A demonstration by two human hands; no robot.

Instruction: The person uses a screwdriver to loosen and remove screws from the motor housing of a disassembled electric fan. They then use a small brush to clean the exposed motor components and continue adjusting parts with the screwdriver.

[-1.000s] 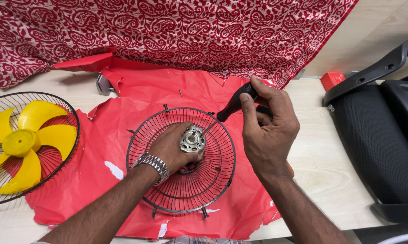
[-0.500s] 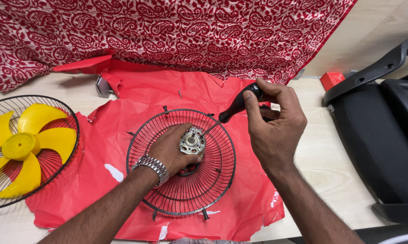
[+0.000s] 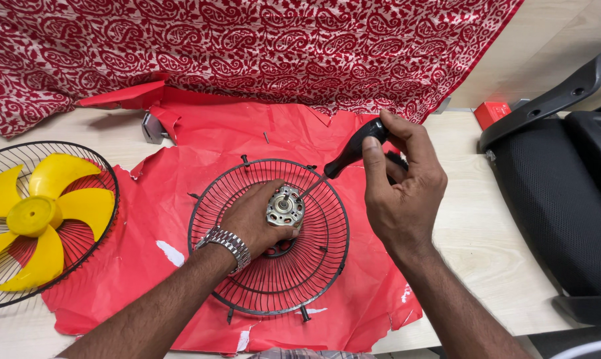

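A black wire fan guard (image 3: 313, 266) lies flat on red paper (image 3: 200, 153) on the table. A small silver fan motor (image 3: 285, 207) sits at the guard's centre. My left hand (image 3: 255, 216), with a metal watch on the wrist, grips the motor from the left. My right hand (image 3: 400, 183) holds a screwdriver (image 3: 351, 149) by its black handle. The thin shaft slants down and left, its tip at the motor's right side.
A second wire guard (image 3: 107, 179) holding a yellow fan blade (image 3: 37, 216) lies at the left. Red patterned cloth (image 3: 247, 46) hangs at the back. A black chair (image 3: 560, 186) stands at the right, beside a small red box (image 3: 492, 113). A loose screw (image 3: 266, 137) rests on the paper.
My right hand has turned on the screwdriver handle and shifted its fingers. The left hand stays on the motor.
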